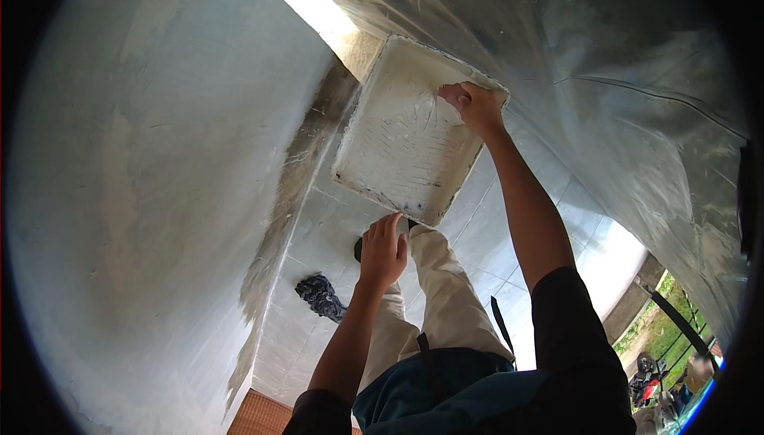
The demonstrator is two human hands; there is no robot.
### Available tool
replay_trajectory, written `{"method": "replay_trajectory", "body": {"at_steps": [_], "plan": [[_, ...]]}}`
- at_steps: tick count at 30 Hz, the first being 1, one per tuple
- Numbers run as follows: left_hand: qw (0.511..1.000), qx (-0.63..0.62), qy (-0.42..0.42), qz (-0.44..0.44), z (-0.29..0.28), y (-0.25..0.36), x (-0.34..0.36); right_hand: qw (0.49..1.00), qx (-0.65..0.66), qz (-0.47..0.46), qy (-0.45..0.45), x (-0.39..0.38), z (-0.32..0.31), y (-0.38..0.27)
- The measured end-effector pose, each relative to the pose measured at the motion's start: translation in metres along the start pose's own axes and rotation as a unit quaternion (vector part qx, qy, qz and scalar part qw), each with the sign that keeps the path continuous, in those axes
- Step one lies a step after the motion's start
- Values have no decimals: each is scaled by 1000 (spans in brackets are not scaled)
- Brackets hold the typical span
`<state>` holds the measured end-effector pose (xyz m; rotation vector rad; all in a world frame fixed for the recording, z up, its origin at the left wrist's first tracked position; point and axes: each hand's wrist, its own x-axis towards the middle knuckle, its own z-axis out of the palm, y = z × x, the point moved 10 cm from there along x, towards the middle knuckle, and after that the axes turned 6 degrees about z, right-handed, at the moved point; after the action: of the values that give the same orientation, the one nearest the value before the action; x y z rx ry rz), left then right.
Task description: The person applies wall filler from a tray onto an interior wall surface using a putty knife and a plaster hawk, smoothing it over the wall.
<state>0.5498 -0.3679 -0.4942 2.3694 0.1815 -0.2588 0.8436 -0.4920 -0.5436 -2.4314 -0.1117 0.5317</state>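
Observation:
A white, paint-caked paint tray (398, 128) with a ribbed slope is in front of me, tilted in view. My right hand (473, 109) is closed over its right side near the far corner, with fingers inside the rim. Close by the tray's near edge is my left hand (384, 252), its fingers stretched out and holding nothing visible. Whether those fingertips touch the rim, I cannot tell. White paint is smeared across the tray's bottom, with a few dark specks near its lower end.
To the left rises a grey-white wall (159, 156) with a rough, unpainted strip (294, 172) along its foot. Clear plastic sheeting (605, 117) hangs on the right. A crumpled black bundle (320, 296) lies on the tiled floor (306, 236). Grass (676, 300) shows outside at lower right.

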Motion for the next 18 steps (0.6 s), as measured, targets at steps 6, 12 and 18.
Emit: {"method": "replay_trajectory", "body": {"at_steps": [6, 12, 18], "plan": [[1000, 2, 1, 0, 2, 1, -4, 998, 36, 44, -1, 0, 2, 19], [1000, 6, 2, -7, 2, -4, -12, 993, 76, 88, -5, -13, -14, 12], [1000, 7, 7, -16, 2, -9, -18, 994, 65, 84, 35, -9, -16, 22]]}}
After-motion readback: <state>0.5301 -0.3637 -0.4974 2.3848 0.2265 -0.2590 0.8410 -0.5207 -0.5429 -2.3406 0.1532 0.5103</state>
